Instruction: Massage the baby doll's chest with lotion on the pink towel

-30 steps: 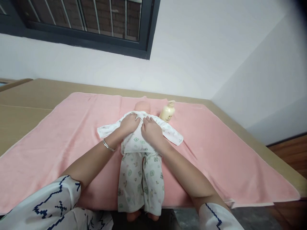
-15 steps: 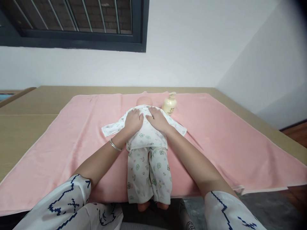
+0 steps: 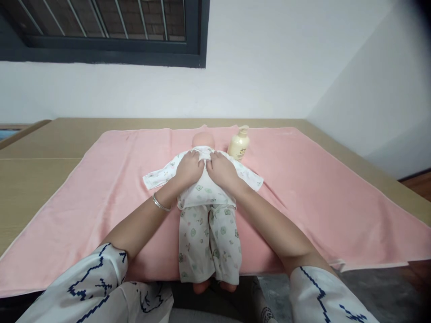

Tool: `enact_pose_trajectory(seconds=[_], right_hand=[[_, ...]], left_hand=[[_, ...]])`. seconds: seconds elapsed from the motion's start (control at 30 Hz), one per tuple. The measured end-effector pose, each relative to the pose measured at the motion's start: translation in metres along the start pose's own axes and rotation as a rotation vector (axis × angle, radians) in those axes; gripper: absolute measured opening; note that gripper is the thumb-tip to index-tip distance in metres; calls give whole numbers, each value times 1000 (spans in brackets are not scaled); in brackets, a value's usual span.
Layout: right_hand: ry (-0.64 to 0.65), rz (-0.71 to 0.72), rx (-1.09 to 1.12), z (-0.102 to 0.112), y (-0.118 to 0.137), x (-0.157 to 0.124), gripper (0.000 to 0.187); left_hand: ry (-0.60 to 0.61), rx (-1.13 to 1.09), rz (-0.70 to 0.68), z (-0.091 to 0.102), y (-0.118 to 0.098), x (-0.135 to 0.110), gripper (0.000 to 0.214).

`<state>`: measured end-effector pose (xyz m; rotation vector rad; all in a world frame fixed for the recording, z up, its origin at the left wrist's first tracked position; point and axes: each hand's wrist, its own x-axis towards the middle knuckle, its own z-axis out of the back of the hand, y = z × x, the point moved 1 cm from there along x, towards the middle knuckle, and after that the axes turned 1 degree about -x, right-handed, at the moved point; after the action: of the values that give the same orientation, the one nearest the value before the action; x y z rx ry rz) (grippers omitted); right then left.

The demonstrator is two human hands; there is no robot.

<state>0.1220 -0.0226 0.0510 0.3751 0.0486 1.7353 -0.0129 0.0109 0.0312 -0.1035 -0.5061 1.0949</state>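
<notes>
White walls meet in a corner behind the doll, with a dark-framed barred window [image 3: 101, 27] above and to its left. A tan worktop [image 3: 40, 148] runs beneath, and a pink towel [image 3: 303, 188] is spread over most of it, under the doll and reaching well out on both sides.

The baby doll [image 3: 203, 140] lies lengthwise in the middle of the towel, with its head away from the person and its bare feet just past the near edge of the worktop. It wears both pieces of a printed white set. The trousers [image 3: 208, 242] are up to its waist and the shirt [image 3: 202, 195] covers its trunk, with both sleeves spread out sideways. Judging from this, the dressing looks nearly finished, and only the smoothing or closing of the shirt at the neck seems left. No fastening can be made out.

Both forearms reach forward from patterned sleeves and come together over the doll's chest. The left hand [image 3: 188, 168] and the right hand [image 3: 224, 170] rest side by side on the upper shirt, palms down. Their fingers are stretched toward the collar and lie flat on the cloth, seemingly pressing rather than clasping. Whether the fingertips pinch the neckline cannot be told.

A cream pump bottle [image 3: 238, 144] stands upright just right of the doll's head, and a silver bracelet [image 3: 160, 204] circles the left wrist, left of the doll's waist.
</notes>
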Motion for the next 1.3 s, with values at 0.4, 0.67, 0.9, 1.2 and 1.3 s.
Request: enact_pose_trajectory(seconds=[0.4,0.67,0.9,1.2,1.3], right_hand=[[47,32,137,-3,-27,18,56],[37,37,-28,-4,12,-9,57],[59,1,108,1,-13,10,53],[65,57,67,-6,-4,0,56],[-6,18,122,0,-18,8,56]], left_hand=[[-41,31,79,-13,-15,-13,52],[-1,-139,117,-11,12,5,50],[-152,-85,111,-20,-1,-5,48],[-211,-255,132,-22,14,1,45],[-290,-309,119,-29,15,-3,43]])
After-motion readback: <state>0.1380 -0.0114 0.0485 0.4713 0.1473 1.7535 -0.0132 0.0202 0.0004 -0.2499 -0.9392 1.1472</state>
